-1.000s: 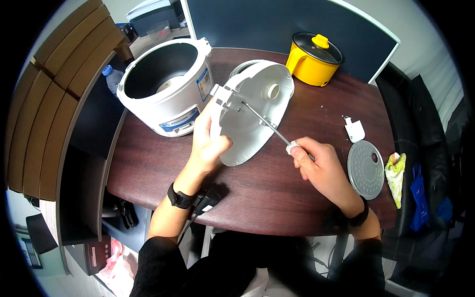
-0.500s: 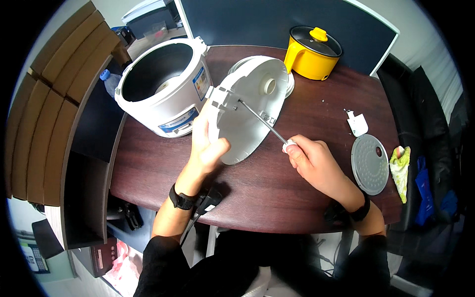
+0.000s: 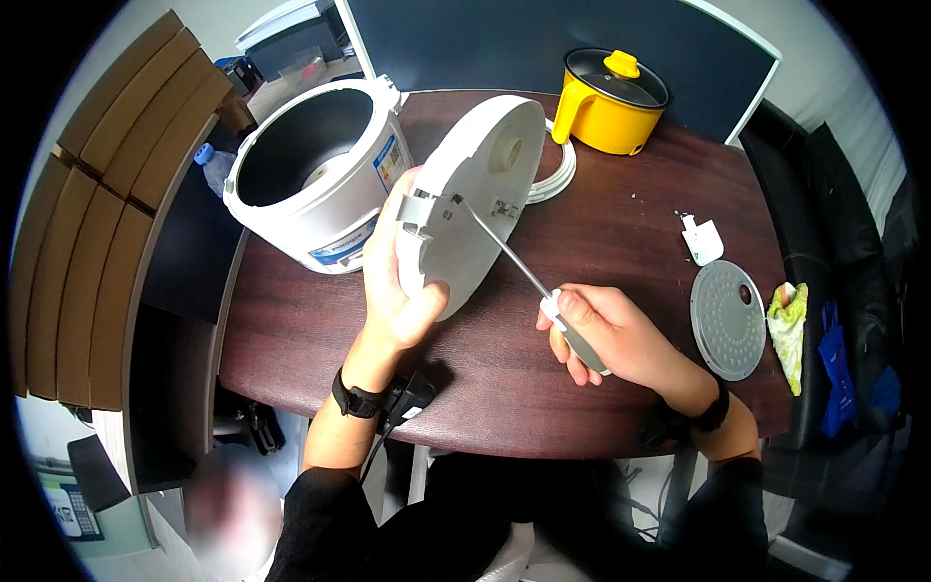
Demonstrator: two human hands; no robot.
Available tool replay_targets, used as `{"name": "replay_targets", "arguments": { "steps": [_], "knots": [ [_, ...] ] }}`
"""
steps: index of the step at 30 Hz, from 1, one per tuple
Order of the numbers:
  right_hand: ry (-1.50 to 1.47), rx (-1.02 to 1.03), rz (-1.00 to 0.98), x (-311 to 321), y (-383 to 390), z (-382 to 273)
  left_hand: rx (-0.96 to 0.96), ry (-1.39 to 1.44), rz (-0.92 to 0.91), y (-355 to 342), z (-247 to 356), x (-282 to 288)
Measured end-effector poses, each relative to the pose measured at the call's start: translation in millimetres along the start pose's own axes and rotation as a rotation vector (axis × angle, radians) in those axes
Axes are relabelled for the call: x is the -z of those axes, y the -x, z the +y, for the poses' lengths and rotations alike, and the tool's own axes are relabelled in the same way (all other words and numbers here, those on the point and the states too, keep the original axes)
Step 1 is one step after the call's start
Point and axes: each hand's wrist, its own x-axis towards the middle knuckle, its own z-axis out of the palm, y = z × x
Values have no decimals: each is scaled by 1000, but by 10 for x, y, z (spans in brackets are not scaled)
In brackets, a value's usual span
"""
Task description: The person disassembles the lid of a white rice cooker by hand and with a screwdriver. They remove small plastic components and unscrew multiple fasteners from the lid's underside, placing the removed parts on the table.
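Note:
My left hand is closed on the near-left edge of a white rice cooker lid, which is tilted up with its hollow inner side toward my right. In my right hand is a screwdriver with a grey and white handle. Its shaft slants up to the left, and the tip meets the lid's inside near the hinge-like bracket on its edge. Whether the tip sits in a screw is too small to tell. Just left of the lid stands the white rice cooker body, uncovered, showing a dark interior.
A yellow electric pot with a lid stands at the back. Right on the table lie a round grey perforated plate, a small white plastic part and a green-white cloth. White rings lie behind the lid. A black plug rests at the front edge.
The lid has turned more edge-on and shifted slightly left. My right hand's fingers have loosened around the screwdriver, so more of its handle shows. The tip stays near the bracket.

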Motion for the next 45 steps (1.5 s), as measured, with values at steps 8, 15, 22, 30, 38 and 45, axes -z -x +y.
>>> {"name": "replay_targets", "arguments": {
  "steps": [8, 15, 22, 30, 38, 45],
  "knots": [
    [22, 20, 17, -69, 10, 16, -6, 57, 7, 23, -44, -11],
    [-201, -33, -124, -59, 13, 63, 42, 79, -25, 18, -91, -36],
    [-499, -81, -215, -114, -7, 151, 17, -96, -26, 28, -143, -1],
    [-657, -164, -272, -91, -33, 172, 37, -113, -31, 19, -110, -21],
    [-764, -194, -319, -32, -36, 178, 16, -122, -39, -19, -94, -55],
    [-130, -97, -11, 163, 45, -39, 122, 153, -23, -20, -65, -58]
  ]
}}
